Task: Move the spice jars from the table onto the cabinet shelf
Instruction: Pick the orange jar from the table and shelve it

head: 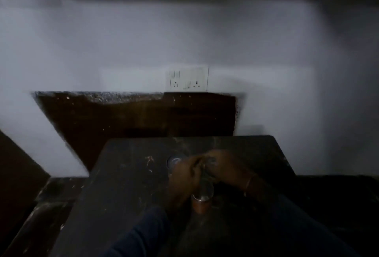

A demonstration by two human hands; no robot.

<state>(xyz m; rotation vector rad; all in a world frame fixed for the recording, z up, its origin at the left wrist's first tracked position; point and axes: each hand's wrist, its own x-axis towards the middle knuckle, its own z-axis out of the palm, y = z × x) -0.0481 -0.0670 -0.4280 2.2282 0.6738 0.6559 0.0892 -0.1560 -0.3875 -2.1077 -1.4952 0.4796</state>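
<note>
The scene is very dark and blurred. A clear glass spice jar (202, 194) with brown spice at its bottom stands on the dark table (127, 185) near the front. My left hand (183, 176) curls its fingers round the top of this jar. My right hand (224, 168) comes in from the right, and its fingers curl over the greyish lid of a second jar (211, 162) right beside my left hand. A third jar (174, 161) with a round lid stands just left of and behind my left hand, untouched. No cabinet shelf is visible.
A white wall with a switch and socket plate (188, 78) rises behind the table. A dark brown panel (133, 117) lies between wall and table. The floor around the table is dark.
</note>
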